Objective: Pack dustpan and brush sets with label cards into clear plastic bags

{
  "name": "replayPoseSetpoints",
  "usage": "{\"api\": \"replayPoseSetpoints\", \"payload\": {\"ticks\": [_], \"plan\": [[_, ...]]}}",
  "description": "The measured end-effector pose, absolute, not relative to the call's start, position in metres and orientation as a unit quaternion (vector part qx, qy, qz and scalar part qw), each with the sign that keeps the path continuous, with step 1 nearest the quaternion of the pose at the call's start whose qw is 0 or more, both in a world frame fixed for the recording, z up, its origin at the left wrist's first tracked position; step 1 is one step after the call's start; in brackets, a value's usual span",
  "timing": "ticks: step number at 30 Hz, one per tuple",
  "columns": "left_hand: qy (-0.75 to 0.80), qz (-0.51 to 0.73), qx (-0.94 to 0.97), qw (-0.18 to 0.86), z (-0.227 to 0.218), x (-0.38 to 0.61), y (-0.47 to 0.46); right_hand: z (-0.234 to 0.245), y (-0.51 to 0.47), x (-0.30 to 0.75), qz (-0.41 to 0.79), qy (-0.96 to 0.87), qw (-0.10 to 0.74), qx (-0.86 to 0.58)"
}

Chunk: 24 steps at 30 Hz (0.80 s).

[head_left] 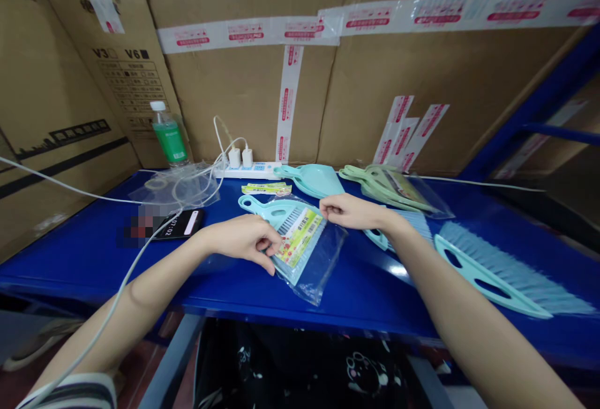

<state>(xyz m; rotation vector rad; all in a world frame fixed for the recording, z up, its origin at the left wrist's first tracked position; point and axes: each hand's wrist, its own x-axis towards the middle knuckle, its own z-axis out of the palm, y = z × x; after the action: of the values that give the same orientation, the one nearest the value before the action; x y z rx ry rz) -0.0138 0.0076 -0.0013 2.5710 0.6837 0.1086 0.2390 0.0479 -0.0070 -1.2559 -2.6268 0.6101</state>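
Note:
A light-blue dustpan and brush set lies in a clear plastic bag near the table's front, with a yellow-green label card on top. My left hand is at the bag's left side, fingers curled in and thumb lower down, closed on its edge. On the upper right side of the bag, my right hand is closed in a pinch at the plastic. The fingertips of both hands are partly hidden. Behind them lies a loose light-blue dustpan.
Green dustpans in plastic lie at back right. A blue brush is at right, another brush behind my right forearm. At left are a phone, a green-labelled bottle and cables. A power strip lines the cardboard wall.

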Motion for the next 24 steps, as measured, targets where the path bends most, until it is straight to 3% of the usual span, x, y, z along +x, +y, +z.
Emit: {"api": "replayPoseSetpoints", "payload": {"ticks": [6,24], "plan": [[0.254,0.043,0.934,0.247,-0.001,-0.014,0.007,-0.021,0.054,0.229,0.161,-0.854,0.158,-0.468],[0.260,0.011,0.924,0.279,0.000,-0.021,0.011,-0.007,0.049,0.239,0.245,-0.876,0.108,-0.400]]}}
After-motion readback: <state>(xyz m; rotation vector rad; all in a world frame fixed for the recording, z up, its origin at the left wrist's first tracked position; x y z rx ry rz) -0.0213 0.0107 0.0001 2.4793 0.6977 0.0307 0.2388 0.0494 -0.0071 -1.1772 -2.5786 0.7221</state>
